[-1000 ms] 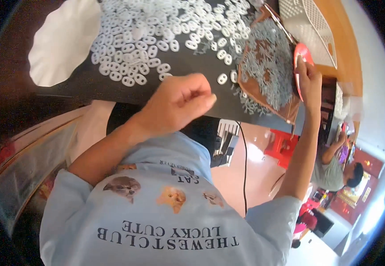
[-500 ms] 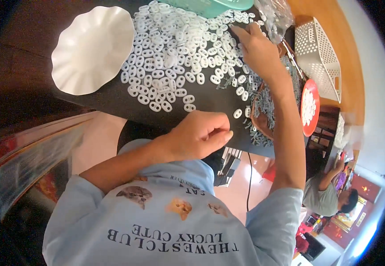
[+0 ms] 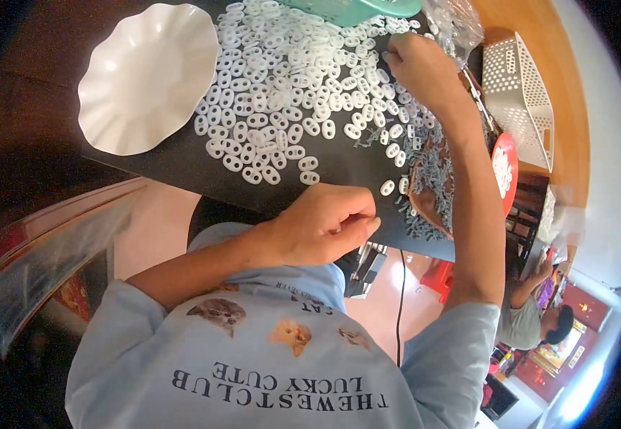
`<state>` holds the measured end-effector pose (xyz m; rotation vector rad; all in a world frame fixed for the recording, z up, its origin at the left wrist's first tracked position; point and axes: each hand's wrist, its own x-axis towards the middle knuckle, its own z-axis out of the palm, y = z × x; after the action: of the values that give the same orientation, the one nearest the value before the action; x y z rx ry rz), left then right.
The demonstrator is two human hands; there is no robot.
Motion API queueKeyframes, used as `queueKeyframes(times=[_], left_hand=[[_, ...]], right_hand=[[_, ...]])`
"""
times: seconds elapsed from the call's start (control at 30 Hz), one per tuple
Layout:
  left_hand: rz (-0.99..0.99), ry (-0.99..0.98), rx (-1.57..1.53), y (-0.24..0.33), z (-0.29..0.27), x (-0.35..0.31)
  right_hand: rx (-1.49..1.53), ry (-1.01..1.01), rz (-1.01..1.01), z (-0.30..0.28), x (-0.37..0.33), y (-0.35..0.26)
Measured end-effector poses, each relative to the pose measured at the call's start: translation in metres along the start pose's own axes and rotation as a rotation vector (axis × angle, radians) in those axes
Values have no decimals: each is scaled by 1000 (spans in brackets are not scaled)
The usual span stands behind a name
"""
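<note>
Small white oval plastic pieces (image 3: 253, 79), each with two holes, cover much of the dark tabletop (image 3: 182, 168). At the right edge of this spread is my right hand (image 3: 425, 71), its fingers curled down; whatever they pinch is hidden. Close to my body, over the table's near edge, my left hand (image 3: 328, 225) is closed with thumb against fingers, and I cannot make out what is in it. Small grey branching plastic bits (image 3: 432, 161) lie in and around a brown shallow tray (image 3: 428, 204), partly covered by my right forearm.
A white scalloped dish (image 3: 146, 79) sits at left. A teal basket (image 3: 357, 11) stands at the far edge, beside a clear plastic bag (image 3: 457, 28). To the right are a white perforated basket (image 3: 518, 104) and a red plate (image 3: 512, 168) of white pieces. Another person (image 3: 532, 314) is farther right.
My right hand has moved slightly right, and its outstretched thumb and finger have curled in. My left hand stays closed, almost in the same place.
</note>
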<state>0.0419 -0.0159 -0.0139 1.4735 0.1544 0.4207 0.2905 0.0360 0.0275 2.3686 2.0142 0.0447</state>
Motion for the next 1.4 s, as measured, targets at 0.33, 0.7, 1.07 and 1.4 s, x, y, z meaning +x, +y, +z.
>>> queueKeyframes(times=[0.33, 0.7, 1.07, 1.4], left_hand=[[14, 28, 51, -1, 4, -2], [-156, 151, -334, 7, 16, 0], [-111, 238, -317, 16, 38, 1], [-175, 149, -219, 7, 37, 1]], right_hand=[[1, 279, -109, 19, -12, 14], [470, 249, -41, -43, -172, -83], [335, 444, -43, -27, -206, -95], [527, 368, -130, -20, -227, -61]])
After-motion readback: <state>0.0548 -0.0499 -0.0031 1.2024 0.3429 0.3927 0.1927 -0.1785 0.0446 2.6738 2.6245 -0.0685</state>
